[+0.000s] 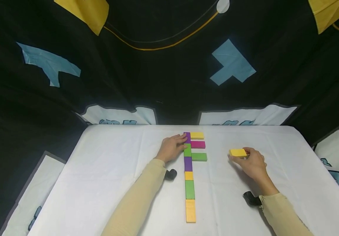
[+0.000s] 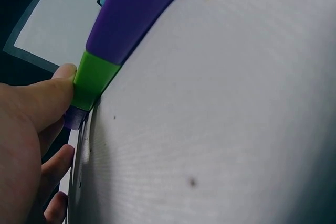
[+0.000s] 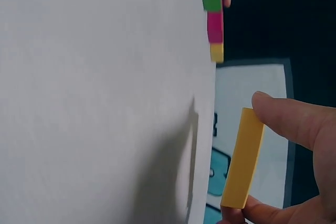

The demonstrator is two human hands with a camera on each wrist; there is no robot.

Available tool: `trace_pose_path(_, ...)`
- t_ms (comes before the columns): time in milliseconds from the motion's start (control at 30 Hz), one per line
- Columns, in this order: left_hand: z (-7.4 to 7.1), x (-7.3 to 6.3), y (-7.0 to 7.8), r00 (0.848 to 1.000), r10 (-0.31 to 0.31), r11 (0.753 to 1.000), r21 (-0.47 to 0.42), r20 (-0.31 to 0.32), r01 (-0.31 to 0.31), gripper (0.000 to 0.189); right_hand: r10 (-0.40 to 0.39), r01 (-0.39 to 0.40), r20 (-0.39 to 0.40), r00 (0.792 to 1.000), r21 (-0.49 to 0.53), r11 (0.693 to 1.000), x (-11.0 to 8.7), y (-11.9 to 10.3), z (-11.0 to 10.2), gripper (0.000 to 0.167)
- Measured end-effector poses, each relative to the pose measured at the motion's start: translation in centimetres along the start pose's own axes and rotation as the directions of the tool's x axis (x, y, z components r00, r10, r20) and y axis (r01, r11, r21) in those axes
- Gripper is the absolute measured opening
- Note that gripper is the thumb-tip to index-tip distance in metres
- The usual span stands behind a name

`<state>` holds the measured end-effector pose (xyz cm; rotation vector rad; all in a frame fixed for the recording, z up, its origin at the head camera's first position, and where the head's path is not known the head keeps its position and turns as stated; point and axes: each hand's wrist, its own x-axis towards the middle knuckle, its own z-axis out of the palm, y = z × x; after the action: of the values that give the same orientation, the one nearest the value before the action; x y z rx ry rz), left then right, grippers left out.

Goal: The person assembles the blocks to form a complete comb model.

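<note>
A straight column of coloured blocks runs toward the viewer on the white table: a purple block (image 1: pixel 188 139) at the far end, then a green block (image 1: pixel 187 150), another purple block (image 1: pixel 188 164) and several more. My left hand (image 1: pixel 171 147) touches the far end of this column, thumb against the green block's side and fingertips at the far purple block. To the right, my right hand (image 1: pixel 253 163) pinches a yellow block (image 3: pixel 244 158) by its two ends between thumb and fingers, with a shadow on the cloth beside it.
Yellow (image 1: pixel 197 135), magenta (image 1: pixel 198 144) and light green (image 1: pixel 199 157) blocks stick out rightward from the column, with gaps between them. Nearer lie a small orange block (image 1: pixel 189 175), a green one (image 1: pixel 190 189) and an orange one (image 1: pixel 190 211). A black curtain (image 1: pixel 157 78) hangs behind the table.
</note>
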<state>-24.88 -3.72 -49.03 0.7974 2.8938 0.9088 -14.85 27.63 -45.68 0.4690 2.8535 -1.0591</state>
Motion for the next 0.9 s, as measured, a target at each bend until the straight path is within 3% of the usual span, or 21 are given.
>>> trace_pose_path(900,0.0,0.1,0.0,1.000,-0.014,1.000,-0.005,0.007,0.014,0.043,-0.118,0.117,-0.016,0.993,-0.062,0.991,-3.9,-2.9,2.8,0.077)
